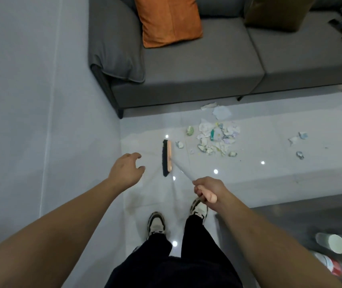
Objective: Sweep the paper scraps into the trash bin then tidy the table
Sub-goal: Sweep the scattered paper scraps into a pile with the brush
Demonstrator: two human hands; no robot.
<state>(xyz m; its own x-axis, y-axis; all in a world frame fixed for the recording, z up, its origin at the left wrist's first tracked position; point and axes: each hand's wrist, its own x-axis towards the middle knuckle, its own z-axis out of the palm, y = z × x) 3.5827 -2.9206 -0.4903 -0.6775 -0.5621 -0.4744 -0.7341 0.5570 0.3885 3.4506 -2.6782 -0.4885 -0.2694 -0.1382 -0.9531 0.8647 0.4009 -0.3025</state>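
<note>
From the head camera: the right hand (pixel 206 191) has its fingers (pixel 197 189) curled round the broom (pixel 167 157) handle near its top end. The broom head lies on the floor (pixel 249 183) just left of the scraps (pixel 218 138), which sit in a loose heap in front of the sofa (pixel 197 80). The left hand (pixel 126 170) hangs free over the floor, fingers spread and loosely bent, holding nothing.

Risks, as I judge them: held one-handed and high on the handle, the broom has little control, so a quick stroke could scatter the light paper rather than gather it. A few stray bits (pixel 300 142) lie well apart to the right of the heap and one bit (pixel 179 144) lies just beside the broom head; these are easy to miss. The heap's far edge is near the sofa base, so a push that way could send pieces underneath. A small green item (pixel 212 135) lies among the paper; I cannot tell what it is, and it may roll.

No bin is in view, so the sweep direction is unsettled. Around: an orange cushion (pixel 169 19) and a dark one (pixel 274 13) on the sofa, the person's shoes (pixel 156 223) behind the broom, and at the lower right a dark bench (pixel 270 221) edge with blurred cups (pixel 332 243) beside the sweeping path.
</note>
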